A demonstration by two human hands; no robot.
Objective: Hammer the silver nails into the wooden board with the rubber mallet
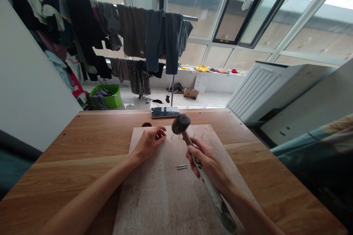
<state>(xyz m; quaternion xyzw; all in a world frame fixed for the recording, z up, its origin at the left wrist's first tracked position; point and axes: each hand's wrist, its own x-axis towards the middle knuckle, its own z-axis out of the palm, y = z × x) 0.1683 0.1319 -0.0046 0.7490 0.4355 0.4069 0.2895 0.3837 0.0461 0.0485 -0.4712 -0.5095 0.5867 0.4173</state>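
My right hand (202,156) is wrapped round the handle of a rubber mallet (181,124). Its dark head is raised over the far part of a wooden board (154,191), and the worn, pale handle slants down toward me. Several thin nails (202,135) stand in a row near the board's far edge, partly hidden by the mallet. My left hand (150,140) rests at the board's far left, left of the row, its fingers curled together; what they hold, if anything, is hidden. Loose nails (181,167) lie on the board between my hands.
Beneath the board is a wood-grain table (82,169). A phone (164,112) lies at its far edge, and a small round brown object (146,125) sits behind my left hand. Beyond are hanging clothes (132,36), a green basket (113,97) and a white ribbed cabinet (256,84).
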